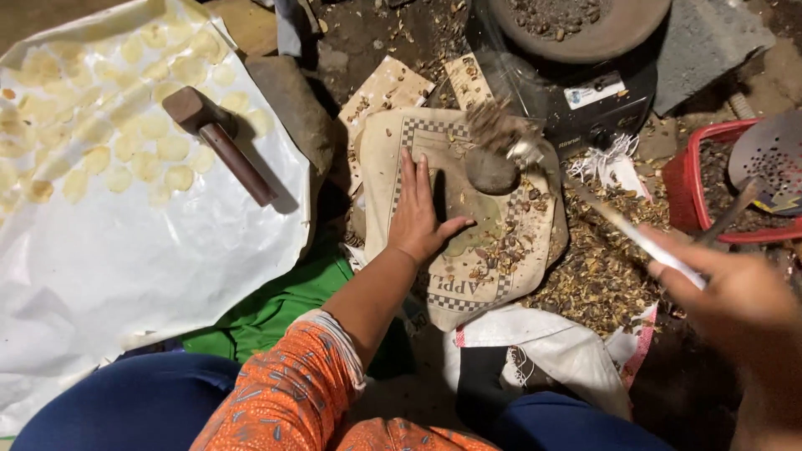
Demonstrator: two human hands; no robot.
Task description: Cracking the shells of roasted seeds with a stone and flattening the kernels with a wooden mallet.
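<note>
This looks like a small home food workshop set up on a bare earthen floor (368, 25), where the person sits low among the tools. A white plastic sheet (125, 276) spread on the ground carries rows of thin pale flattened discs (159, 125) and a wooden mallet (219, 138), while a cloth-covered block (468, 242) holds a dark stone (491, 171) amid scattered husks (597, 267). Beside them stand a dark stove (597, 104) bearing a wide pan of grit (576, 25), a red plastic basket (693, 179) and a perforated metal skimmer (769, 159).
</note>
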